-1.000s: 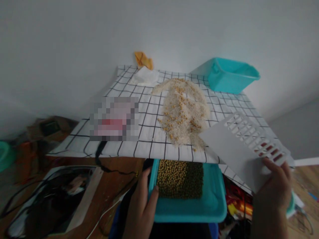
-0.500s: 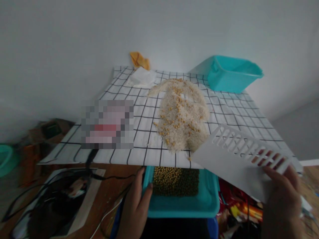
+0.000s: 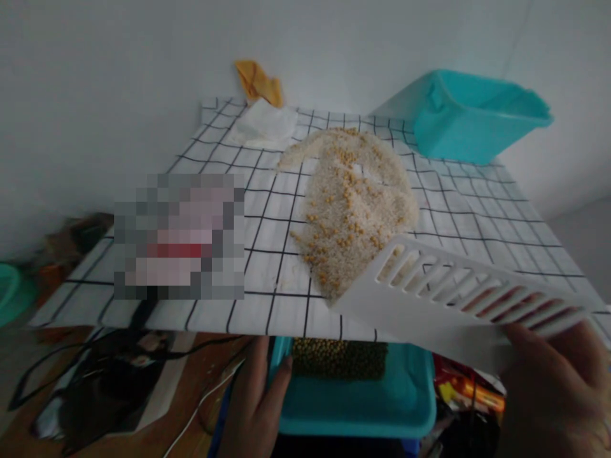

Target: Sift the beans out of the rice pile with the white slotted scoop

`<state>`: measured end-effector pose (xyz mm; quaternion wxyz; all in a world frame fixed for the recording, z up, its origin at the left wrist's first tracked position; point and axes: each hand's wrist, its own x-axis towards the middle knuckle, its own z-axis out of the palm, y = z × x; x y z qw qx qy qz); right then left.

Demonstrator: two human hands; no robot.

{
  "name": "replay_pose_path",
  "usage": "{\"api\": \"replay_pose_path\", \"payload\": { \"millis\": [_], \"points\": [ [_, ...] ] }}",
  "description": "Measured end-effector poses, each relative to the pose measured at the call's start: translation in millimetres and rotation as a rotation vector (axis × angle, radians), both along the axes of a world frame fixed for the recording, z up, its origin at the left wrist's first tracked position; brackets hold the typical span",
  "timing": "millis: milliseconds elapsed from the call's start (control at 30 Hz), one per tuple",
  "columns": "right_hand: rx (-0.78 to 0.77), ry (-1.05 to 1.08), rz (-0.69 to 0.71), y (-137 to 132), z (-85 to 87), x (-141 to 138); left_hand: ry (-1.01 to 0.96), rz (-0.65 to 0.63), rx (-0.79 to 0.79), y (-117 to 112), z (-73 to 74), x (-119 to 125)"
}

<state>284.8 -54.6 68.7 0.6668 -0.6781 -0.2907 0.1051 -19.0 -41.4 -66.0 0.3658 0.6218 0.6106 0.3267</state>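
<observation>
My right hand grips a white slotted plastic panel at its right end. The panel's left edge reaches over the table front, against the near right side of a rice heap mixed with yellow soybeans. Below the table edge, my left hand is closed on the left rim of a teal tub, thumb on the near side. Yellow and dark green beans fill the tub's far part, partly hidden by the tabletop.
On the checked tablecloth stand a teal bin at back right, white crumpled material and an orange cloth at back left. A pixelated patch covers an object at left. Black cables hang over the front-left edge.
The white slotted panel has moved left, up to the near part of the rice heap. My left hand stays on the tub rim. The view has tilted down and come nearer.
</observation>
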Motion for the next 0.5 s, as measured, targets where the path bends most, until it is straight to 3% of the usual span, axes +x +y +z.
{"api": "replay_pose_path", "payload": {
  "millis": [67, 200, 500],
  "points": [
    [0.082, -0.037, -0.001, 9.5, -1.2, 8.9, -0.022, 0.013, 0.001, 0.7, 0.0, -0.9],
    [0.211, -0.005, -0.117, 27.3, 3.2, 10.3, -0.084, 0.172, -0.11, 5.7, 2.6, 6.7],
    [0.197, -0.089, 0.087, 35.8, 11.7, -4.1, -0.115, 0.223, -0.062, 20.2, 30.5, 19.8]
  ]
}}
